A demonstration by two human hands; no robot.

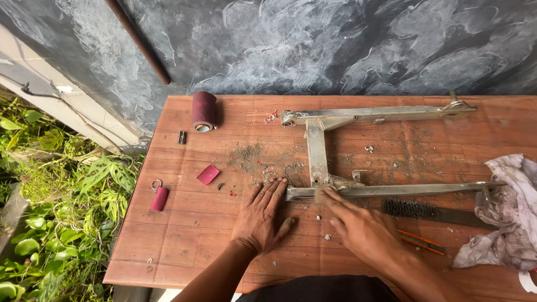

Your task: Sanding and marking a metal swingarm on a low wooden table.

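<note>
A grey metal frame (pixel 316 146), shaped like two long arms joined by a crossbar, lies flat on a reddish wooden table (pixel 184 235). My left hand (pixel 263 218) rests flat on the table, fingers spread, fingertips at the left end of the frame's near arm. My right hand (pixel 358 226) presses its fingers onto that near arm; a small piece seems to be under the fingertips, but I cannot tell what it is.
A wire brush (pixel 425 210) lies just behind my right hand, with an orange-handled tool (pixel 422 241) beside it and a crumpled rag (pixel 506 212) at the right. A sandpaper roll (pixel 203 111), a red scrap (pixel 208 174) and a keyring fob (pixel 159 197) lie at the left. Plants grow beyond the left edge.
</note>
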